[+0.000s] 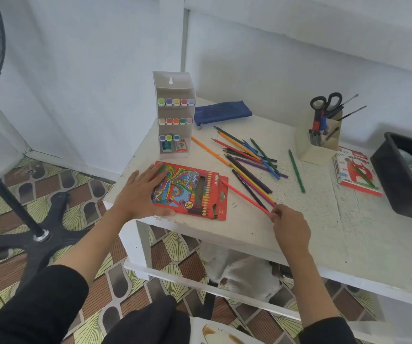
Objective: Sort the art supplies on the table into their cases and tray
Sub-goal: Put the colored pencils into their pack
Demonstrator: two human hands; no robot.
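— So, which step are we on?

— Loading the coloured pencils into their case, I'd say. My left hand lies flat, fingers straight, pressing the pencil box down on the surface near its front edge. My right hand pinches the back end of a red pencil between curled fingers. The pencil slants away from that hand toward the left, and its tip sits at the opened flap end of the box.

— Is it in yet?

— Not that I can tell. Most of the shaft lies outside the box, over the surface, and I can't see whether the tip has entered the mouth.

— And the next move?

— I judge it calls for a push along the pencil's own line, toward my left hand, with that hand bracing the box so it doesn't slide. The tip has to clear the flap without jamming on the cardboard.

— What is left after that?

— Plenty. The loose pencils lie heaped just beyond my right hand, and a single green pencil lies apart, farther out to that hand's right.
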